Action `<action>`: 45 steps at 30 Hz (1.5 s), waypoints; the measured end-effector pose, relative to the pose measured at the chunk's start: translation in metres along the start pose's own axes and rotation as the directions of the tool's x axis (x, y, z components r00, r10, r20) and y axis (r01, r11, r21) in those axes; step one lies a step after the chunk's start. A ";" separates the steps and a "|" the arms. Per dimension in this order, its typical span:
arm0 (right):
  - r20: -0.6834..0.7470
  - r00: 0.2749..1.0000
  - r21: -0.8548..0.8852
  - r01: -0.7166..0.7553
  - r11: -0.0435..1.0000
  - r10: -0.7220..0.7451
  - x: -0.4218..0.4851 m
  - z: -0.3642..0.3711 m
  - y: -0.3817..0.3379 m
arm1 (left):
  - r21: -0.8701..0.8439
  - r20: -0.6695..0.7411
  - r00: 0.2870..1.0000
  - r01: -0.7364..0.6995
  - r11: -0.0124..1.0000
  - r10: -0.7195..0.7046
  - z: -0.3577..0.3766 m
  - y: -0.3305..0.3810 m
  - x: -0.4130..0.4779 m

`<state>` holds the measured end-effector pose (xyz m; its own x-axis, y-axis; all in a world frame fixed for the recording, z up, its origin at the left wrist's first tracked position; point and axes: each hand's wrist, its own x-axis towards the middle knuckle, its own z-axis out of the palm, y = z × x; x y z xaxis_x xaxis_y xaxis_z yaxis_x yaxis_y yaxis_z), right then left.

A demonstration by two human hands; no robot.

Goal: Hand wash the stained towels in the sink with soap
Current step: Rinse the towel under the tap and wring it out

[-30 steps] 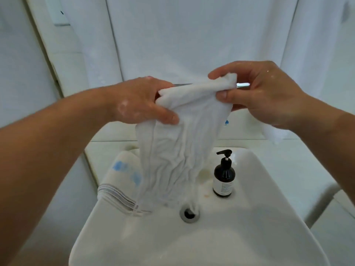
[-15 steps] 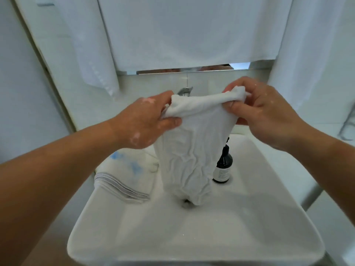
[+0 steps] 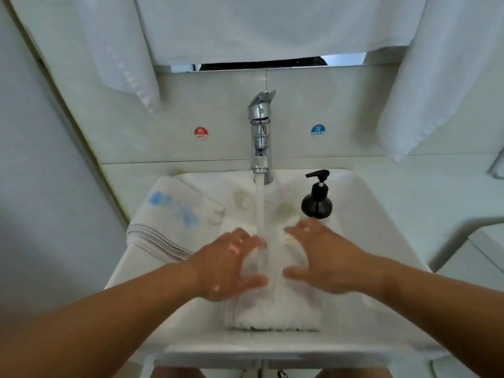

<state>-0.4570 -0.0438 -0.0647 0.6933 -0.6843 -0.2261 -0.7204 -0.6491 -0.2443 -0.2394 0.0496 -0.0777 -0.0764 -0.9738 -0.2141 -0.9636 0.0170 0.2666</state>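
A wet white towel point(image 3: 275, 309) lies in the white sink point(image 3: 387, 257) under the water stream point(image 3: 260, 211) from the chrome tap point(image 3: 261, 132). My left hand point(image 3: 231, 266) and my right hand point(image 3: 324, 257) rest on the towel with fingers spread, one on each side of the stream; soap suds cling to my left hand. A folded towel with blue stains point(image 3: 174, 211) lies over the sink's left rim. Another cloth with yellowish stains point(image 3: 283, 208) lies at the back of the basin. A black soap pump bottle point(image 3: 316, 203) stands at the back right.
White towels hang on the wall at the upper left point(image 3: 128, 64), middle point(image 3: 272, 25) and right point(image 3: 436, 77). A red HOT sticker point(image 3: 201, 132) and a blue COLD sticker point(image 3: 318, 130) flank the tap. A metal rail point(image 3: 463, 236) stands right of the sink.
The towel that both hands held up by its top edge now lies in the basin. Both hands have let go and spread over it. Water now runs from the tap.
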 end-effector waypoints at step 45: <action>0.168 0.980 0.203 0.075 0.976 -0.111 0.038 0.026 -0.008 | -0.131 0.101 0.986 0.143 0.981 -0.130 0.018 -0.014 0.027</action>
<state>-0.4247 -0.0562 -0.0957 0.7623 -0.5427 -0.3528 -0.6468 -0.6178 -0.4473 -0.2322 0.0273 -0.1046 0.0244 -0.9399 -0.3405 -0.9229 -0.1521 0.3537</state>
